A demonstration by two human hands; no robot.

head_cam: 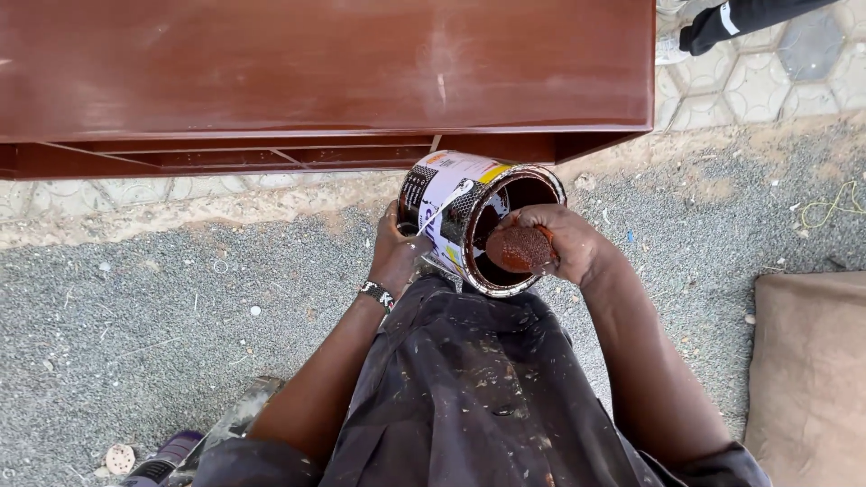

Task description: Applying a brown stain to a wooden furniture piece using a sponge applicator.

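A person tilts a paint can over their lap, beside a red-brown painted cabinet.
The left hand grips the can's side; the right hand is closed around a paint-soaked sponge at its mouth.

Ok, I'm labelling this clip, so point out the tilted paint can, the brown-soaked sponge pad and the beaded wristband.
Tilted paint can with white label (448, 194), head view, on its labelled side wall.
Brown-soaked sponge pad (517, 248), head view, on its rounded face.
Beaded black-and-white wristband (376, 293), head view, on the band's top.
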